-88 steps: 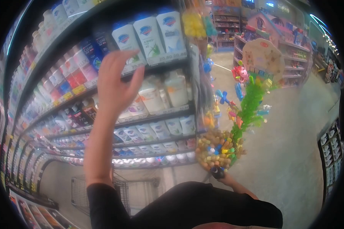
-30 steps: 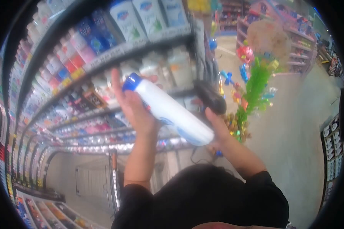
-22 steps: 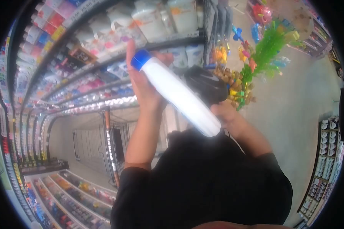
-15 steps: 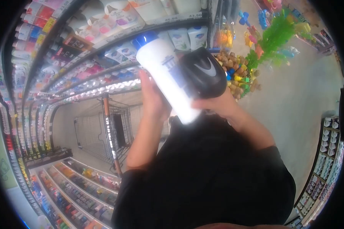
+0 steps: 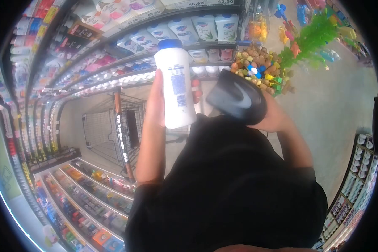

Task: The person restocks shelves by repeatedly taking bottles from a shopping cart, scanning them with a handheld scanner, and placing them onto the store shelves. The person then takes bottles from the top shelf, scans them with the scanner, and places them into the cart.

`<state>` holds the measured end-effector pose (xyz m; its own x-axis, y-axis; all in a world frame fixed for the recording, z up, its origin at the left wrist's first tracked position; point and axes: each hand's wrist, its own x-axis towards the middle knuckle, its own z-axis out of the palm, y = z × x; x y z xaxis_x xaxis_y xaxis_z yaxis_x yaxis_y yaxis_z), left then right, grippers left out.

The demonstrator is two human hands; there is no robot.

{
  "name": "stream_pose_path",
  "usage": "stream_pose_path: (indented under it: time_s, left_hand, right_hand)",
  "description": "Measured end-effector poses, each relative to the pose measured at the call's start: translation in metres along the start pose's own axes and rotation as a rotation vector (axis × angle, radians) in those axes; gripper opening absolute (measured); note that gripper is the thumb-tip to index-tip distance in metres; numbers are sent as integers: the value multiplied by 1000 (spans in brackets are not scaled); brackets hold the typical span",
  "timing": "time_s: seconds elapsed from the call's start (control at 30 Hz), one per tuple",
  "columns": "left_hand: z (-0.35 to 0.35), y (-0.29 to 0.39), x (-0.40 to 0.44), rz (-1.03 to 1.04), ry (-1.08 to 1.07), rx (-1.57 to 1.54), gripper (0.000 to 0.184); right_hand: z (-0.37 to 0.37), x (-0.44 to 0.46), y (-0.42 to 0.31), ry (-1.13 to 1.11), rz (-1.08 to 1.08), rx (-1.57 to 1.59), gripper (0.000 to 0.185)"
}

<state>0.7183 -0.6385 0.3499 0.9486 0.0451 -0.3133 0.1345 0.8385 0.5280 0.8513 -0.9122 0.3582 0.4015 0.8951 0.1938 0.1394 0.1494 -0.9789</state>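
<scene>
A white bottle (image 5: 176,90) with a blue cap stands nearly upright in my left hand (image 5: 156,101), its back label with blue print facing me. Fingertips of that hand show at the bottle's right side. My right hand (image 5: 273,115) is wrapped round a black object with a grey curved mark (image 5: 237,97), just right of the bottle; a thin cord hangs below it. The two held things are apart. Beyond them, a shelf row holds white bottles with blue caps (image 5: 203,29).
A wire shopping cart (image 5: 107,128) stands on the floor at left. Curved shelves of products (image 5: 88,191) fill the left side. Green plastic foliage (image 5: 313,40) and a cluster of brown pieces (image 5: 256,59) hang at upper right. Another rack (image 5: 350,185) stands at far right.
My left hand, first raised empty at the shelf, now holds the white bottle. The bottle has turned upright with its label facing me, and the right hand has come off its base. The view has tilted down.
</scene>
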Motion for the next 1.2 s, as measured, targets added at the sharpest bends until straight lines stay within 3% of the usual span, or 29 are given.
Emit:
stream_pose_path:
  time_s: [0.1, 0.13, 0.23, 0.27, 0.37, 0.57, 0.97, 1.2]
  left_hand:
    - [9, 2, 0, -54, -27, -13, 74]
    - [7, 2, 2, -75, -28, 33, 73]
    - [4, 3, 7, -131, -6, 149, 72]
    - [5, 0, 8, -144, 20, 172, 72]
    - [5, -5, 9, -187, 30, 142, 70]
    - [2, -4, 9, -195, -20, 133, 70]
    - [4, -4, 12, -196, 1, 115, 69]
    - [4, -1, 12, -178, 86, 155, 68]
  right_hand:
    - [-5, 3, -3, -172, 96, -65, 59]
    - [1, 6, 5, -135, 17, -118, 55]
    - [3, 8, 0, -198, 166, -315, 52]
    - [6, 7, 7, -166, 125, -354, 46]
    - [8, 11, -2, -187, 198, -383, 43]
    - [14, 10, 7, -200, 141, -319, 38]
    - [11, 7, 4, -152, 111, -286, 41]
    - [9, 10, -3, -168, 170, -167, 54]
